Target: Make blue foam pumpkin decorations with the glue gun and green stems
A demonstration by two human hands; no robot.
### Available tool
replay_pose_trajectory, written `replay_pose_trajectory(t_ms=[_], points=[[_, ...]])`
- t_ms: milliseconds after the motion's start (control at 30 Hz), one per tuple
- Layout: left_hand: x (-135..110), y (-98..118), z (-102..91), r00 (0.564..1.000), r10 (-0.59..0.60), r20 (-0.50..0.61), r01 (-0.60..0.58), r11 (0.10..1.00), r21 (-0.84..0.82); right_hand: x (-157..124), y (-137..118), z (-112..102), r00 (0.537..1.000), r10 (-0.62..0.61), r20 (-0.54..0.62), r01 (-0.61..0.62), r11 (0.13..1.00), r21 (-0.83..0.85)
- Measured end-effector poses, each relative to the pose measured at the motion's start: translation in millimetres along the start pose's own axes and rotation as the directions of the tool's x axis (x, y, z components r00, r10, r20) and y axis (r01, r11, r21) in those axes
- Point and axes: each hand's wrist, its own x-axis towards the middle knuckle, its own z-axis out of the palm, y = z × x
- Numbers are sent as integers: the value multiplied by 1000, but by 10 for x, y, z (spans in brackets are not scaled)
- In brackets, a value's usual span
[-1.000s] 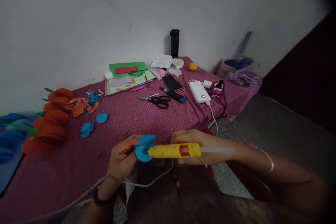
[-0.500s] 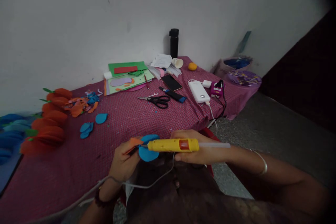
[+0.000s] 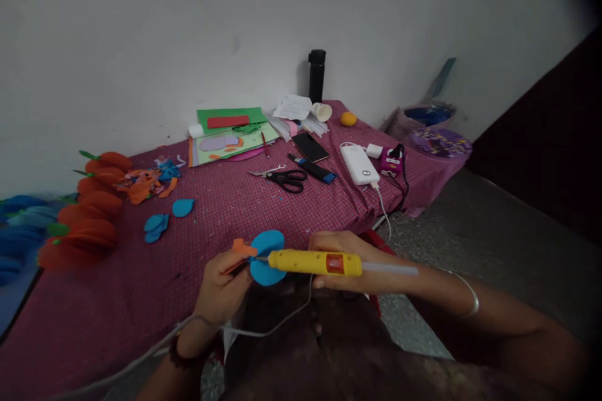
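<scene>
My right hand (image 3: 335,254) is closed around a yellow hot glue gun (image 3: 301,261), with a clear glue stick (image 3: 390,269) poking out of its back end. The gun's nozzle points left and meets, or nearly meets, a blue cut-out piece (image 3: 268,243) made of rounded shapes. My left hand (image 3: 224,288) pinches this piece at its left edge, together with an orange strip (image 3: 243,247). Whether the nozzle touches the piece I cannot tell. A pale cord runs from the gun past my left wrist.
Left on the checked tablecloth (image 3: 226,194) lie blue teardrop cut-outs (image 3: 183,207), scraps (image 3: 145,183) and orange pumpkin-like shapes (image 3: 94,235). Behind my hands are scissors (image 3: 286,180), a phone (image 3: 310,146), a white power bank (image 3: 358,164), a purple adapter (image 3: 391,161) and a black bottle (image 3: 316,77).
The upper part of the blue piece stands more open and shows more above the nozzle. The orange strip now sticks up higher. Both hands keep their hold, and the view has shifted slightly.
</scene>
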Motion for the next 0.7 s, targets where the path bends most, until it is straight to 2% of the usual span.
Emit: replay_pose_trajectory(t_ms=[300,433,700], points=[[-53,-150,-31,1000,-5,-15,5,1000,-3,7,25,1,1000,3,-8,-3,1000,2],[-46,-133,-23,999,-41,-20,41,999,6,13,24,-2,1000,-11,-8,11,1000,-10],[-46,-116,-6,998,-70,-2,70,994,-82,25,-4,-5,999,-49,-14,49,999,-23]])
